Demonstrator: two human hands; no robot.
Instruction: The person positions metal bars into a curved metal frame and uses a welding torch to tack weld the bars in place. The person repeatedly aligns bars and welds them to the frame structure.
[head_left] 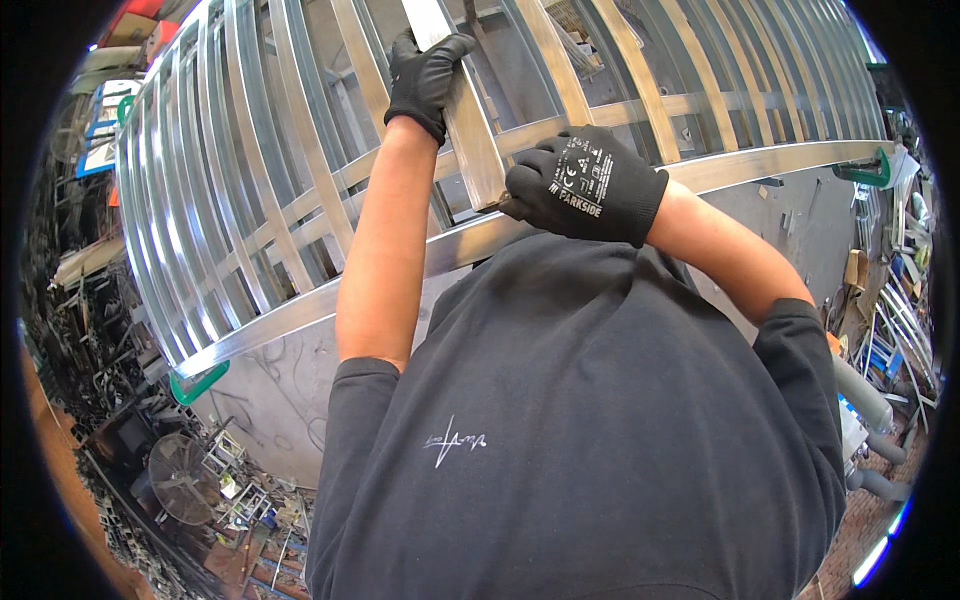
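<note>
Head view, looking down over a dark grey sweatshirt (580,420). Both hands wore black knitted work gloves. The right hand (585,185) was closed around the near end of a flat, pale, brushed-metal bar (470,120), just where that bar met the long silver metal edge rail (330,300) of a large grille of parallel metal slats (230,170). The left hand (425,75) was wrapped over the same bar farther up, fingers curled across its face. The bar lay across the grille, tilted against the slats and crossing a horizontal cross-strip (600,115). Whether the bar was fixed or loose could not be told.

Risks, as judged: the bar's thin edges could cut through the gloves if it slid within the grip; fingers of the right hand sat at the junction of bar and rail and could be pinched if the bar dropped. The grille rested on a grey worktable (280,390), held by green clamps (195,385) at its corners; a hard push could shift it. Metal offcuts and a round fan (185,478) crowded the floor, a tripping hazard.
</note>
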